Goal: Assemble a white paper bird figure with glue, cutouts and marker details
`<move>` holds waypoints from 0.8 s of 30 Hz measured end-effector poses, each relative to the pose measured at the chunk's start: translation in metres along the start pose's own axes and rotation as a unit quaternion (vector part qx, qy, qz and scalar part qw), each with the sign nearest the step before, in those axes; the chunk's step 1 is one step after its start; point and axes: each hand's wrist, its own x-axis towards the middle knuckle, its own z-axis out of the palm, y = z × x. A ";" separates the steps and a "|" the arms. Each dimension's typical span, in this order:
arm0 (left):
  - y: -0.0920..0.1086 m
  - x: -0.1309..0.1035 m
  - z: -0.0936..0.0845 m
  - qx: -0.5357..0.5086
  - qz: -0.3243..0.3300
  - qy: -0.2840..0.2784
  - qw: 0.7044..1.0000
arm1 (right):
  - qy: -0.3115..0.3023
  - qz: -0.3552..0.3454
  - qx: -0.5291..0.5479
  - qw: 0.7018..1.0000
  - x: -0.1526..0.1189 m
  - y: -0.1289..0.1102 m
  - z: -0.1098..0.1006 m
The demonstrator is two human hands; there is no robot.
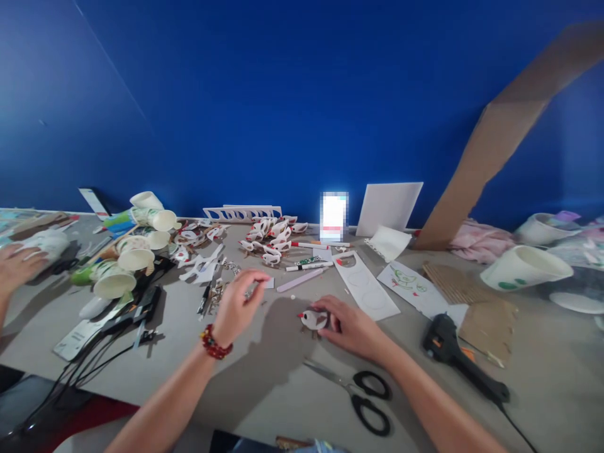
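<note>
My right hand (346, 324) rests on the grey table (264, 402), its thumb and fingers around the tail end of a small white bird figure (311, 319) with a red beak and dark eye. My left hand (240, 302), with a red bead bracelet, is raised over the table, thumb and forefinger tips close together; whatever is between them is too small to make out. Just in front of the bird lie black-handled scissors (352, 390). Many similar birds (271, 236) are heaped farther back. A white card with cut-outs (365, 286) lies behind my right hand.
A black glue gun (465, 358) with a cord lies at the right, near brown cardboard (488, 324) and a paper cup (523, 267). Stacked cups (116, 277) and cables stand left. Another person's hand (19, 267) is at the far left. A lit phone (334, 216) leans against the blue wall.
</note>
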 end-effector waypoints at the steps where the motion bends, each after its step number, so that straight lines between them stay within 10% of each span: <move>1: -0.004 0.005 -0.008 0.018 0.002 0.005 1.000 | -0.001 0.008 0.007 1.000 0.000 0.000 0.000; 8: -0.024 0.017 0.001 0.261 0.034 -0.195 0.945 | 0.009 0.017 0.030 0.999 0.001 0.001 0.002; 24: -0.031 0.003 0.016 0.279 -0.023 -0.151 0.948 | 0.012 0.033 0.039 0.999 0.001 0.003 0.003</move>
